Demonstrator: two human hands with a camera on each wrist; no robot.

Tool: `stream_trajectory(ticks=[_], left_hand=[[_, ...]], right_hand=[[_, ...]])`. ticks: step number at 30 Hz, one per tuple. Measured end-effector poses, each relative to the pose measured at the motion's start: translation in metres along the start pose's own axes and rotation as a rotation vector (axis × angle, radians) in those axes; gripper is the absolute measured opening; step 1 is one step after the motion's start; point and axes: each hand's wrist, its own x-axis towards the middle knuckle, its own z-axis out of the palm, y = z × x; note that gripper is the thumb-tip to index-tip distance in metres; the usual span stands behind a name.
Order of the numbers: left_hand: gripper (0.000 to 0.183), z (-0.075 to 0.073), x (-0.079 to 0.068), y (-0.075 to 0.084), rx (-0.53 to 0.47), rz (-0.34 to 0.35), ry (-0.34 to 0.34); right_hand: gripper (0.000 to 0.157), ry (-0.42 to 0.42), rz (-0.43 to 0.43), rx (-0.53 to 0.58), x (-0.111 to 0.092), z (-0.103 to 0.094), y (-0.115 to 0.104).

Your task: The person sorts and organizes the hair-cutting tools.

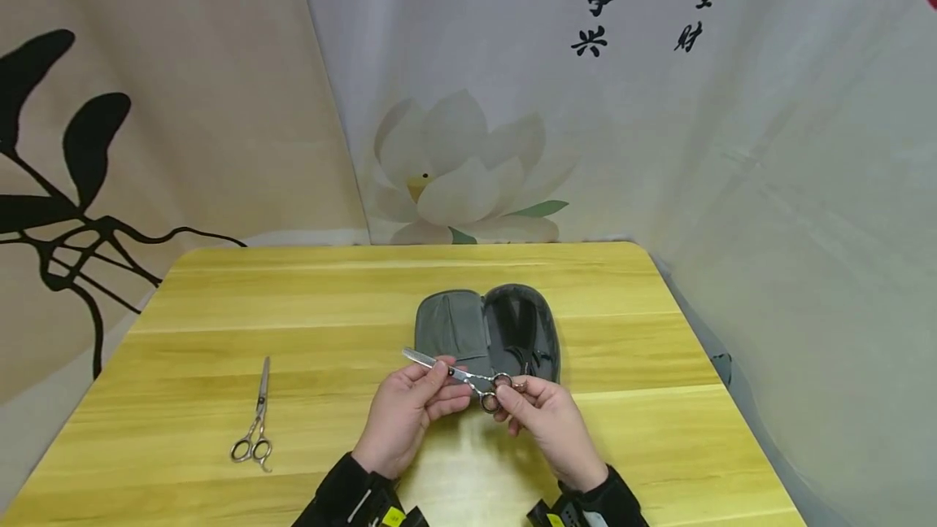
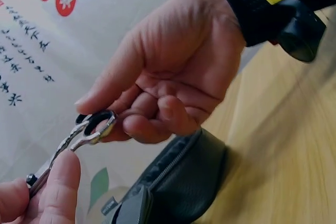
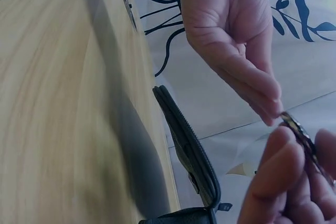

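A pair of silver thinning scissors, toothed along the blade, is held up over the front of the open grey case. My left hand pinches it around the pivot between thumb and fingers. At the finger rings, my right hand holds it with thumb and fingertips. The left wrist view shows the dark-lined rings at the right fingertips. In the right wrist view the scissors appear nearly edge-on, partly covered by fingers.
A second pair of scissors lies on the wooden table at the left, tips pointing away. Inside the case's right half sits a dark item, its kind unclear. Printed curtains hang behind the table.
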Motion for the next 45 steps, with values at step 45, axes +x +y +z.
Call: stream_trajectory(ticks=[45], left_hand=[[0.018,-0.054,0.031,-0.016,0.268,-0.126,-0.052]], right_hand=[[0.018,0.268,-0.093,0.285,0.001,-0.031,0.008]])
